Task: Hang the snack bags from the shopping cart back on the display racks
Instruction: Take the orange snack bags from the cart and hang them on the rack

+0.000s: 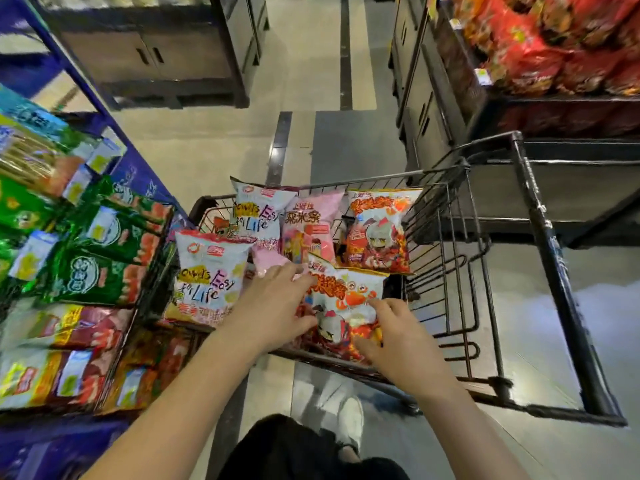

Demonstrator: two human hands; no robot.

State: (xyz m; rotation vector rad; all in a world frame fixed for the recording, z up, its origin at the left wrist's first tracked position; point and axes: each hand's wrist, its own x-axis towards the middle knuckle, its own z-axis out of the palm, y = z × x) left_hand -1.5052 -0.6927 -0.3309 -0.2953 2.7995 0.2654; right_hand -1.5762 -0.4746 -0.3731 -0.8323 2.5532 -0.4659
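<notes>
Hands on crab bag (346, 299) in cart (446, 216) | left fingers (298, 282) spread | right fingers (381, 306) apparently curled, grip unclear

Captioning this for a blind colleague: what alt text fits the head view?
Both hands, left and right, rest on an orange crab bag in a cart with more snack bags. Racks of green and red bags stand to the left.

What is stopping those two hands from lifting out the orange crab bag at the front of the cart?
Nothing visible. The left hand and right hand both rest directly on the orange-and-white crab-print snack bag, which lies on top of the other bags in the black wire shopping cart, with nothing covering it.
</notes>
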